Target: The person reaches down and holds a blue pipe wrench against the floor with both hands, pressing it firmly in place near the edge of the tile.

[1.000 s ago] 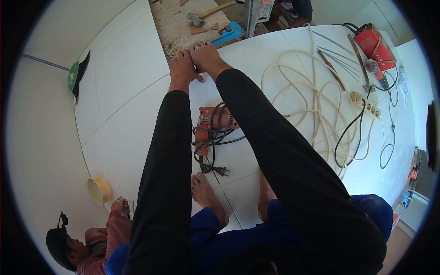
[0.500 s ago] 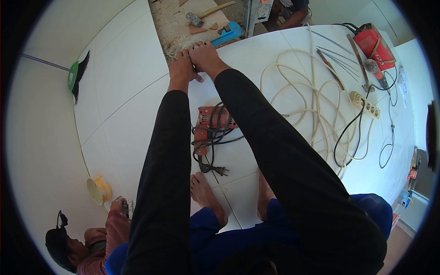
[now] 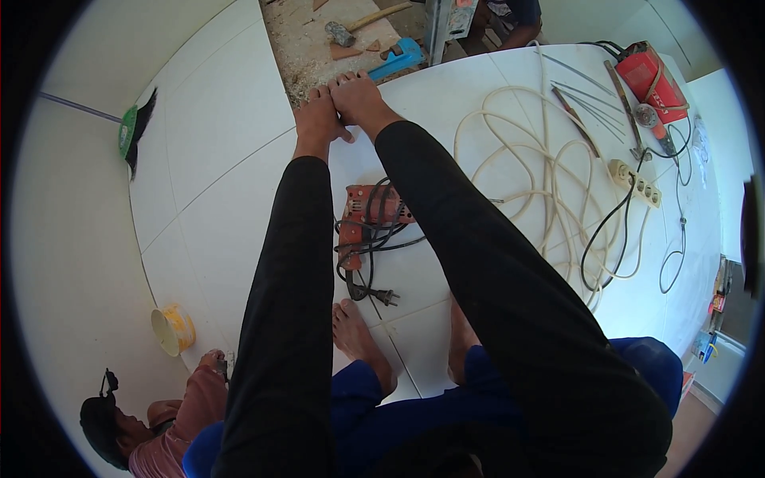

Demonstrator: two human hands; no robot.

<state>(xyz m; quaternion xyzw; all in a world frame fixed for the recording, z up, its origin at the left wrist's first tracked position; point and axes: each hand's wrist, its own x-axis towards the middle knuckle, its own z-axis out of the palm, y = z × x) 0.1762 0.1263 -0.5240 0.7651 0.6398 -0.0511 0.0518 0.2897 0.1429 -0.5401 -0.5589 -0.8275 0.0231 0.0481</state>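
Observation:
My left hand point(image 3: 318, 121) and my right hand point(image 3: 356, 99) lie side by side at the far edge of a white floor tile point(image 3: 315, 195). Their fingers bend over that edge, and the fingertips are hidden. The left thumb sticks out to the side, just under the right hand. Just beyond the fingers, a blue-handled tool point(image 3: 401, 57) rests by the rough, unfinished floor point(image 3: 288, 60). Between my forearms sits a red power drill point(image 3: 356, 227), its black cord wound round it and the plug lying near my foot; my right sleeve covers part of it.
A hammer point(image 3: 341, 33) lies on the rubble. At right are a tangled cream cable point(image 3: 550, 175), a power strip point(image 3: 635, 182), metal rods point(image 3: 586, 103), an angle grinder point(image 3: 649, 119) and a red machine point(image 3: 649, 76). Co-workers crouch at lower left point(image 3: 179, 430) and top point(image 3: 510, 24); a yellow bucket point(image 3: 174, 330) stands left.
My hands stay at the tile edge, almost unmoved. The co-worker at top has shifted an arm, and the one at lower left has moved an arm slightly.

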